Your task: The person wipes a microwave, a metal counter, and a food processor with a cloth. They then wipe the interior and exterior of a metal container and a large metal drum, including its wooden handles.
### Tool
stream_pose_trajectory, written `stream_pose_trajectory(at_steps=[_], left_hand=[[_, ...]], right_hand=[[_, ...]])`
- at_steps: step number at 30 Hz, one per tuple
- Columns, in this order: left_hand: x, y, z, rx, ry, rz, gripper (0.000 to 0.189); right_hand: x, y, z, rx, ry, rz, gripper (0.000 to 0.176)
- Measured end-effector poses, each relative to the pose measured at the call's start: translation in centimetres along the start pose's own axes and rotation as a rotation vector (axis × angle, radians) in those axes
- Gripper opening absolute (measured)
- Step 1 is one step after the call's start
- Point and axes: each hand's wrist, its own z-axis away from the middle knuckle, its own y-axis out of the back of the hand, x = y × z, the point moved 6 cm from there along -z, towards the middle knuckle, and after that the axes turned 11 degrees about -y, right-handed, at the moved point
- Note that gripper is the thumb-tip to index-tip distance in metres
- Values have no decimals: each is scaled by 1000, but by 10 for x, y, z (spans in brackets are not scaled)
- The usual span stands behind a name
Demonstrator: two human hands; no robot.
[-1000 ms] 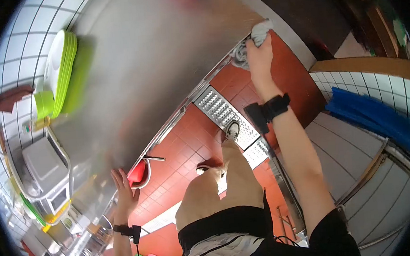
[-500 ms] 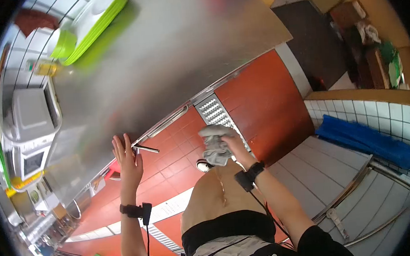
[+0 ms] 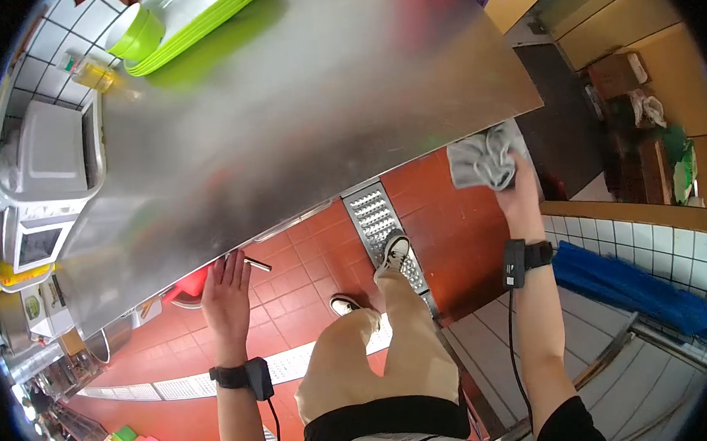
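- Since half a second ago, the right hand (image 3: 519,191) has swung the cloth (image 3: 484,159) from over the floor (image 3: 451,214) near the body out to the bench's (image 3: 296,101) near right corner.
- Right hand: fingers closed around the bunched grey cloth, which touches the bench edge at that corner and hangs partly past it.
- Left hand (image 3: 226,293): open and flat, fingers spread, holding nothing; its fingertips rest at the near edge of the bench, well apart from the cloth.
- Step in hand, as judged: wiping the steel top, with the cloth at the edge and corner, not yet out on the open surface.
- Next move, as judged: a stroke calls for pressing the cloth flat and drawing it along the edge or inward, the left hand serving as a brace.
- Far side of the bench: stacked green trays (image 3: 192,19), a green cup (image 3: 137,35) and a white machine (image 3: 45,152) stand well clear of the cloth.
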Motion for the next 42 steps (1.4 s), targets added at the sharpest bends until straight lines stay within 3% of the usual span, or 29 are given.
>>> stream_pose_trajectory(at_steps=[4,6,8,11,13,14,16,17,18,20,21,22,24,26,28,31,32,34,36,37,38,39,42], left_hand=[[-21,26,-29,-41,-119,7,56],[-28,15,-39,-71,-264,-55,61],[-32,27,-48,-76,-351,-37,63],[-38,17,-53,-360,-399,-87,67],[-36,33,-60,-271,-541,-90,69],[-31,53,-63,-199,-608,-89,69],[-30,55,-64,-285,-615,-122,66],[-31,56,-65,-281,-659,-126,60],[-32,56,-66,-259,-739,-122,52],[-30,73,-72,-251,-840,-149,42],[-27,78,-74,-261,-892,-131,34],[-28,76,-79,-453,-882,-95,30],[-27,72,-82,-584,-861,-116,27],[-25,79,-89,-487,-941,-50,26],[-22,87,-91,-378,-1010,15,25],[-31,66,-89,-700,-846,-43,24],[-34,67,-89,-700,-841,-38,24],[-43,77,-88,-544,-930,-53,31],[-86,68,-81,-337,-994,-557,38],[-103,95,-92,-387,-1099,-1128,35],[-134,115,-103,-338,-809,-1310,29],[-157,82,-97,-555,-996,-1624,29],[-186,113,-122,-413,-1041,-1837,53]], right_hand=[[3,-7,-29,159,186,133,37],[11,14,-35,240,551,477,39],[40,49,-64,134,494,730,45],[73,89,-132,181,528,815,44],[75,87,-161,381,846,1072,40],[81,95,-188,377,877,1058,40],[98,88,-236,214,1177,1312,32],[102,82,-248,142,995,1514,26],[102,80,-254,147,1029,1496,26],[107,67,-254,199,1352,1641,26],[104,64,-248,217,1377,1627,26],[102,58,-240,240,1417,1639,30],[108,50,-225,282,1482,1674,38],[123,57,-223,261,1520,1596,44],[159,66,-208,169,1689,1533,44],[240,47,-179,-66,1642,1648,60],[269,34,-175,-179,1743,1656,60],[318,-2,-160,-358,1756,1684,59],[348,-60,-123,-653,1741,1712,53],[364,-79,-112,-786,1709,1723,51],[382,-94,-107,-865,1767,1726,57],[389,-107,-103,-881,1747,1678,54],[388,-113,-110,-822,1807,1684,43]])
